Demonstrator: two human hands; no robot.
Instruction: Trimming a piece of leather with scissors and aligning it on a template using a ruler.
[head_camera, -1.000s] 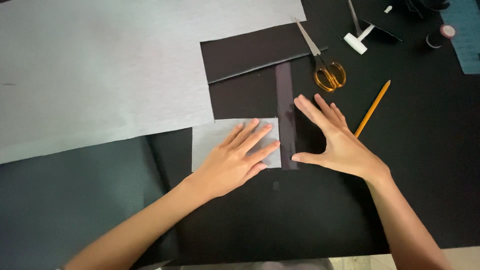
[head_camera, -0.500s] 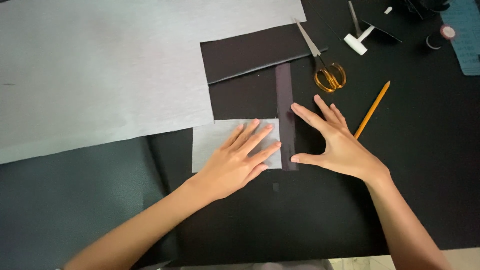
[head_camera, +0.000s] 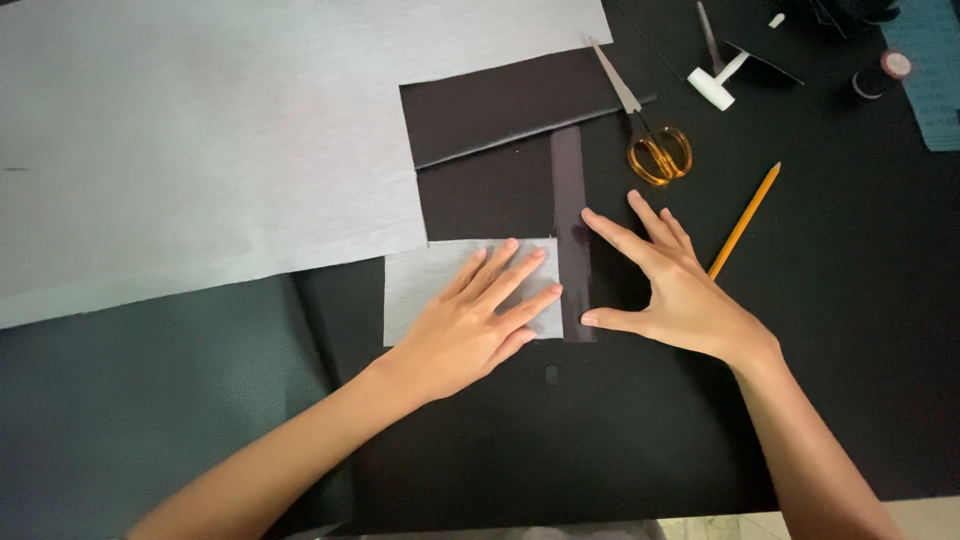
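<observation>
My left hand lies flat, fingers spread, on a small grey rectangular piece on the black work surface. Right of it runs a narrow dark glossy strip, upright from near the scissors down to my hands. My right hand rests beside the strip with fingers apart, its index fingertip and thumb tip touching the strip's right edge. A dark brown rectangular piece lies above, and another dark piece sits under the strip.
A large grey sheet covers the upper left. Orange-handled scissors and a yellow pencil lie right of the strip. A white tool, a small spool and a blue sheet sit at the far right. Dark green material lies lower left.
My right hand has slid slightly left and down along the strip, fingertips now on its edge. My left hand stays flat on the grey piece.
</observation>
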